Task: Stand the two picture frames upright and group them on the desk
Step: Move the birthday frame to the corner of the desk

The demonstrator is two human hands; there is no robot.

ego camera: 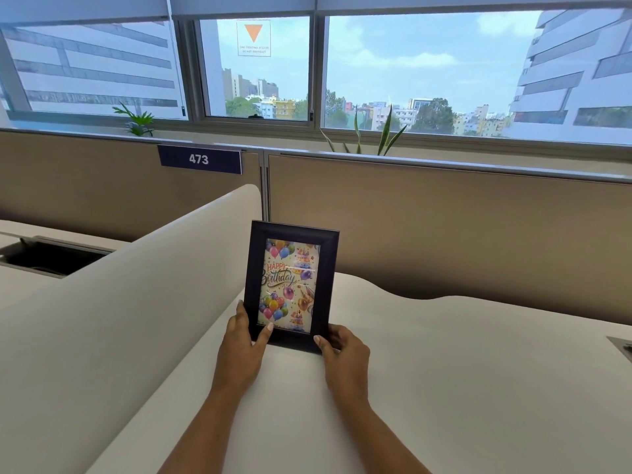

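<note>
A dark picture frame (291,285) stands upright in portrait position on the white desk (461,371), its lower edge touching the surface near the middle of the view and its glass facing the camera. Inside it is a colourful card with balloons, cakes and the words "Happy Birthday". Both hands grip the frame at its bottom corners. The left hand (243,340) wraps the lower left side, its thumb lying across the front of the frame border and its fingers curled behind the edge. The right hand (343,350) closes on the lower right corner, thumb pressed to the front and the other fingers out of sight behind. Only this one frame shows in the view. Just to the left of the frame, a curved white divider (136,302) rises from the desk and runs from near left toward the far middle. Beyond it on the far left lies another desk surface with an open dark cable tray (48,258). Behind the frame stands a tan partition wall (444,227) carrying a dark blue plate (199,159) marked 473. Two green plants (136,121) poke up past the partition top, and wide windows (427,70) behind show city buildings and a cloudy sky.
</note>
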